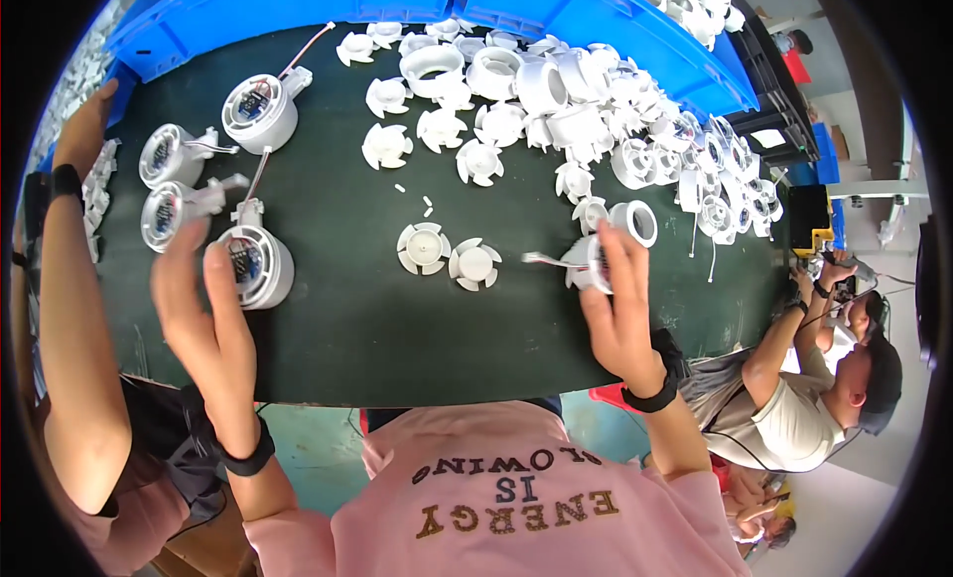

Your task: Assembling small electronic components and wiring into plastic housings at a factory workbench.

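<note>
My left hand (206, 329) has its fingers spread, its thumb overlapping a round white fan housing (273, 269) with a circuit board inside. Whether it touches the housing cannot be told. Just beyond the fingers lies another such housing (162, 217) with a short stem. In my right hand (623, 319) is a small white motor housing (593, 267), gripped between thumb and fingers, a wire lead with connector (544, 259) sticking out to the left. A white ring (635, 222) lies right behind those fingers. Two white fan blades (424, 247) sit side by side between my hands.
Many loose fan blades and rings (432, 71) cover the far side of the dark green table (397, 349). Wired motor housings (717, 215) are heaped at right. Blue bins (635, 41) line the back. Another person's arm (79, 329) reaches in at left; a person in a cap (814, 408) works at right.
</note>
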`<move>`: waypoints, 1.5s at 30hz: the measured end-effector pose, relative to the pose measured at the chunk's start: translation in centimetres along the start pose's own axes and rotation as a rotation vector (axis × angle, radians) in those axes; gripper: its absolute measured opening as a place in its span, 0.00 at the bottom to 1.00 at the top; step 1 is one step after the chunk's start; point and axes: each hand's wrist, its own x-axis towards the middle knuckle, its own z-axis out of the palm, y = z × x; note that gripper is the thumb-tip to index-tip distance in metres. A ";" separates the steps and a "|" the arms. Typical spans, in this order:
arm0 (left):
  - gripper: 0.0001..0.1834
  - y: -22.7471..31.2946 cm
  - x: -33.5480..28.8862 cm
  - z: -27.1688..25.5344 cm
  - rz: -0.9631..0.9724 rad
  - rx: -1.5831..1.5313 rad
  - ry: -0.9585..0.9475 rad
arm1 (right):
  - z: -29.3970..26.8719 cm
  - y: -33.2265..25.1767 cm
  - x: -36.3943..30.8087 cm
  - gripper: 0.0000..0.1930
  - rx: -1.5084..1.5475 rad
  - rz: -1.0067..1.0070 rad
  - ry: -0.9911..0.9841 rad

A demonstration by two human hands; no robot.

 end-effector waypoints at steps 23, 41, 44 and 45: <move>0.23 11.3 -4.0 7.2 0.254 0.013 -0.485 | -0.3 0.3 -0.5 0.28 -0.035 0.006 0.026; 0.26 17.7 -6.1 5.6 -0.353 -1.042 -0.782 | -4.4 -0.6 -2.6 0.32 1.084 0.298 -0.165; 0.34 19.6 -6.3 6.8 -0.526 -1.336 -0.937 | -4.3 -4.0 -3.0 0.32 0.638 0.051 -0.141; 0.32 19.4 -6.0 7.0 -0.412 -1.241 -0.958 | -4.1 -3.7 -3.0 0.32 0.479 -0.104 -0.091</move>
